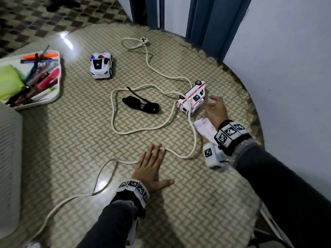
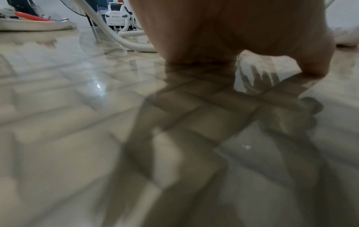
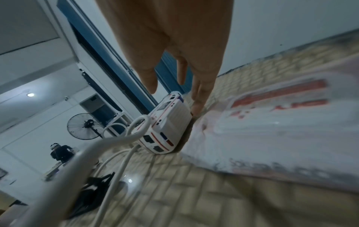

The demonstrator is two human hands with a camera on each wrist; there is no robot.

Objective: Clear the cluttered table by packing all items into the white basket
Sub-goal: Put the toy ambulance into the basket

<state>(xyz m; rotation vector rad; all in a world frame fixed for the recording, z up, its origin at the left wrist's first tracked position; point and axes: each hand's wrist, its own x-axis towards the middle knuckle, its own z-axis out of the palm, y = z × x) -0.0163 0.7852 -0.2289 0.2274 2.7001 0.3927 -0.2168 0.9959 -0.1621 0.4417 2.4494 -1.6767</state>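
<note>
The left hand (image 1: 150,169) lies flat on the table (image 1: 71,140) at lower centre of the head view, fingers straight and together, thumb spread to the right, its fingertips (image 1: 157,146) resting on the white cord (image 1: 148,63); it holds nothing. The right hand (image 1: 215,110) hovers at right of centre with fingers loosely spread and relaxed, holding nothing, just beside the toy ambulance (image 1: 192,99), which lies tipped on its side with the cord draped over it. In the right wrist view one fingertip (image 3: 197,107) appears to reach the ambulance's edge, though contact is hard to judge. Under that wrist sits a flat white packet with red print (image 1: 204,127). The white basket (image 1: 48,97) stands at the upper left of the frame, at the table's left edge, and holds a heap of coloured pens and markers (image 1: 41,72) beside a lime-green item (image 1: 9,81). Black sunglasses (image 1: 141,103) lie in the middle, inside a loop of the cord, and a toy police car (image 1: 101,65) stands upright between them and the basket. The cord's plug (image 1: 143,39) lies near the far rim, where blue curtains (image 1: 215,20) hang. The round table's right rim runs close to a pale wall (image 1: 286,68); the near part of the tabletop below the hands is open surface.
</note>
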